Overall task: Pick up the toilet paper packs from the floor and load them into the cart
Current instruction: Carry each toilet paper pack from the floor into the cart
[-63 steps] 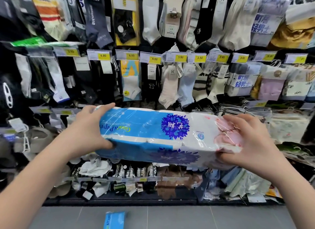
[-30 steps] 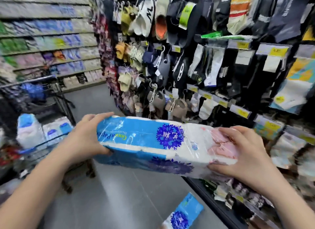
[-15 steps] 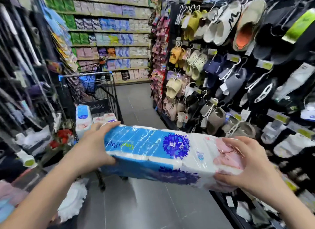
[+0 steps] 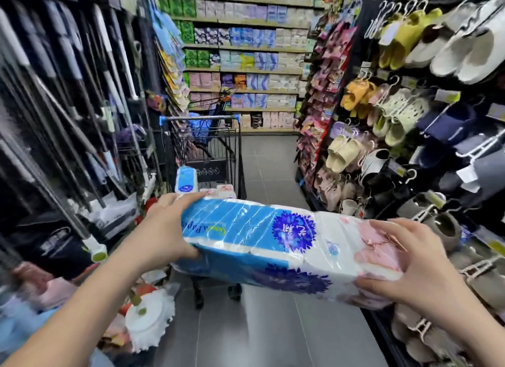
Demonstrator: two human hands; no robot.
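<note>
Load: a long blue-and-white plastic-wrapped toilet paper pack [image 4: 273, 238] with purple flower prints and a pink end. It is carried lengthwise off the floor, just short of the cart's near end.
Landmark: a black wire shopping cart [image 4: 200, 118] with a blue-capped handle bar, standing lengthwise in the aisle.
Left grip: the left hand [image 4: 166, 230] clasps the pack's blue end, the one nearer the cart. Its fingers are curled over the top edge and its thumb is pressed to the near face.
Right grip: the right hand [image 4: 410, 263] clasps the pink end, the one farther from the cart. Its fingers are spread and bent over the top, with the thumb hooked under the lower edge.
Inside the cart: an upright blue-and-white pack [image 4: 186, 179] stands beside pink-and-white packs [image 4: 225, 190], all against the near wall.
Right of the cart: hanging slippers [image 4: 396, 107] in yellow, cream and navy.
Left of the cart: racked mop poles [image 4: 68, 79] — blurred — and a white mop head [image 4: 149, 323] low down.
Beyond the cart: stocked shelves [image 4: 246, 52] across the aisle end.
Under the cart: grey tiled floor [image 4: 267, 159].
</note>
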